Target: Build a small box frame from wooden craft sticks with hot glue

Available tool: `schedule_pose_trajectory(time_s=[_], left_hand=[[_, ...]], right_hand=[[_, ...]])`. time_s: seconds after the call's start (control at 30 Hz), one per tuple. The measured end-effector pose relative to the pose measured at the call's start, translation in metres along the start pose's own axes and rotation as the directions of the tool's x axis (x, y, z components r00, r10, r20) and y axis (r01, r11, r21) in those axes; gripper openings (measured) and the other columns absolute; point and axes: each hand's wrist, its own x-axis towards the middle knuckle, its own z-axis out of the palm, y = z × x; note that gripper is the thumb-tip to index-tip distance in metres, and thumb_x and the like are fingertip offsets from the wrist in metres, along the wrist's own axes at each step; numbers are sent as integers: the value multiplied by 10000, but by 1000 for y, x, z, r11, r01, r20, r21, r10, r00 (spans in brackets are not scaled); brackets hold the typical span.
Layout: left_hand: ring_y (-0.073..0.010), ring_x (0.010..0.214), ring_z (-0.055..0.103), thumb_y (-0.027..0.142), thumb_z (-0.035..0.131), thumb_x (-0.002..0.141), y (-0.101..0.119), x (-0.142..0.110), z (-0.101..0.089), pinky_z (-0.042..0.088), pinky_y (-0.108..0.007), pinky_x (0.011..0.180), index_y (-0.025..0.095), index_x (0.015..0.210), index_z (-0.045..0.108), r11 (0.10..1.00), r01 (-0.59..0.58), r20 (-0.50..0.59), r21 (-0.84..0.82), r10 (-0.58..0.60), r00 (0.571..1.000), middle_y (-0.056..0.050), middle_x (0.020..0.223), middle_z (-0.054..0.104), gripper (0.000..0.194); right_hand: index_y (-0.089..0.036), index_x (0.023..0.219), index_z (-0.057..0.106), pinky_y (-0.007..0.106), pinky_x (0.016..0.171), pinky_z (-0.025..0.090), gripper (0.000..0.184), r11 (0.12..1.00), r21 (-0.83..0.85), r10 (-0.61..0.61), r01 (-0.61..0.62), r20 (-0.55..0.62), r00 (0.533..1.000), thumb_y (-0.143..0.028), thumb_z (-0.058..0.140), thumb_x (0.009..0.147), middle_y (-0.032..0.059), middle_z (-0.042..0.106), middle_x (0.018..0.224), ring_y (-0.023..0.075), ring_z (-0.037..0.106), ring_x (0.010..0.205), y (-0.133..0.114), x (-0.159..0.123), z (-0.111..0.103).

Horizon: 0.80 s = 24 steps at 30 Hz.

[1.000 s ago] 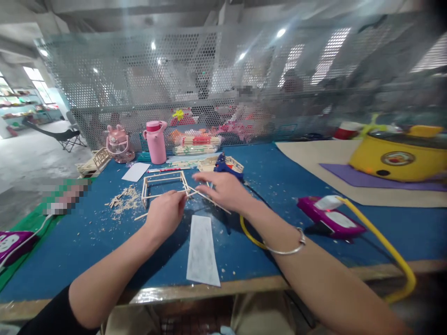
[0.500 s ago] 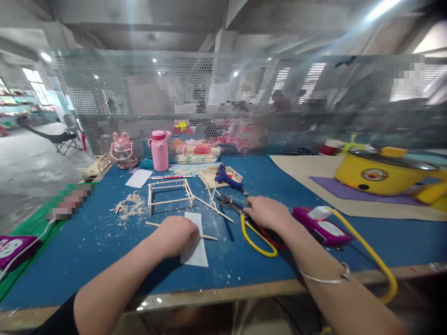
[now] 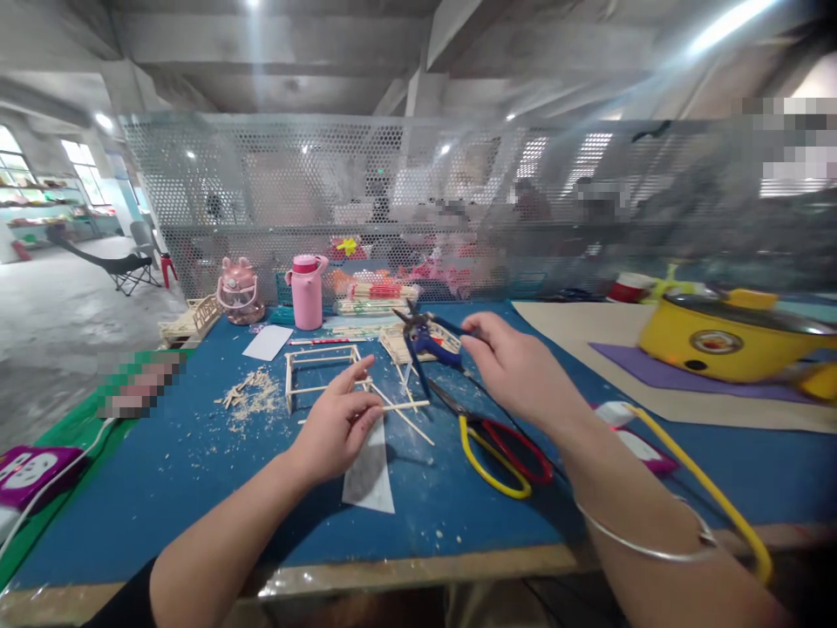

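Observation:
A thin wooden stick [image 3: 406, 406] is pinched between the thumb and fingers of my left hand [image 3: 333, 429], its end pointing right. My right hand [image 3: 502, 359] grips one handle of a pair of blue-handled cutting pliers [image 3: 417, 349]; they are lifted over the table with the jaws spread and pointing away to the left. Just beyond my left hand stands an open box frame of sticks [image 3: 320, 355]. Beneath that hand lies a white paper strip [image 3: 371, 478]. Scissors [image 3: 493, 449] with yellow and red handles rest below my right hand. A blue glue gun [image 3: 439, 347] lies behind the pliers.
Wood scraps [image 3: 252, 392] lie at the left. Farther back stand a pink bottle [image 3: 307, 296], a clear pink jug [image 3: 241, 292] and bundled sticks [image 3: 379, 296]. A yellow electric pot [image 3: 725, 336] sits at the right. A power strip [image 3: 644, 447] with a yellow cable is beside my right forearm.
My right hand has picked up the pliers from beside the scissors and raised them. My left hand has lifted the stick off the paper strip and turned, with its fingers extended more.

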Motion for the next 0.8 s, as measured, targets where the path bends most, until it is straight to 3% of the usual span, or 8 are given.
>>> schedule_pose_trajectory(time_s=[0.1,0.17,0.3,0.37,0.47,0.57,0.63,0.8], left_hand=[[-262,1317,347,249,443,884,0,1,-1,347,-397,1025,178,841,647,998,37,24,-48,-36,999,-139,1335,475,221],[-246,1245,432,244,430,890,1,3,-3,386,-363,972,178,781,630,992,72,40,-107,-68,997,-126,1141,594,238],[-175,881,553,234,407,899,9,7,-12,428,-290,803,169,739,585,985,52,18,-165,-49,999,-69,889,603,248],[-162,808,523,248,409,901,15,7,-15,413,-274,767,170,744,579,983,35,54,-179,-26,998,-45,812,589,244],[-157,763,507,260,419,897,25,5,-17,394,-264,742,170,708,574,978,43,170,-202,-9,985,-27,730,575,260],[-155,758,515,239,427,886,31,3,-14,389,-262,752,169,682,577,972,26,281,-232,42,959,-26,723,587,263],[-162,782,524,235,425,883,32,1,-11,390,-265,771,170,696,587,971,13,286,-240,58,956,-33,735,600,256],[-158,718,532,288,405,897,26,1,-10,398,-264,719,174,724,587,970,100,131,-220,-72,989,-30,692,591,275]], right_hand=[[-207,892,499,234,535,344,112,846,532,-41,35,-1,999,-293,473,825,-22,510,649,116,465,567,-20,7,16],[-214,894,474,199,434,271,157,550,827,-43,-116,167,985,-325,518,792,-74,408,560,74,325,435,-25,8,35],[-218,836,485,168,392,281,261,-70,900,-219,-430,407,887,-223,616,610,-73,447,592,55,352,434,-23,1,69],[-220,859,542,211,558,448,371,-212,841,-312,-499,425,850,-121,586,505,-14,594,787,100,548,651,-22,-7,76],[-244,1027,593,304,881,446,614,-186,773,-484,-607,465,741,-56,523,447,21,614,1137,188,551,1072,-24,-19,77],[-237,1006,636,328,997,365,632,-79,772,-610,-631,463,643,-27,490,427,5,591,1224,204,474,1204,-26,-25,76],[-232,935,655,327,1006,355,575,-61,807,-604,-588,439,665,-22,481,428,1,606,1204,201,479,1200,-27,-26,75],[-236,941,615,381,929,424,485,-72,906,-420,-416,351,837,-49,514,505,12,666,848,203,612,965,-30,-19,64]])
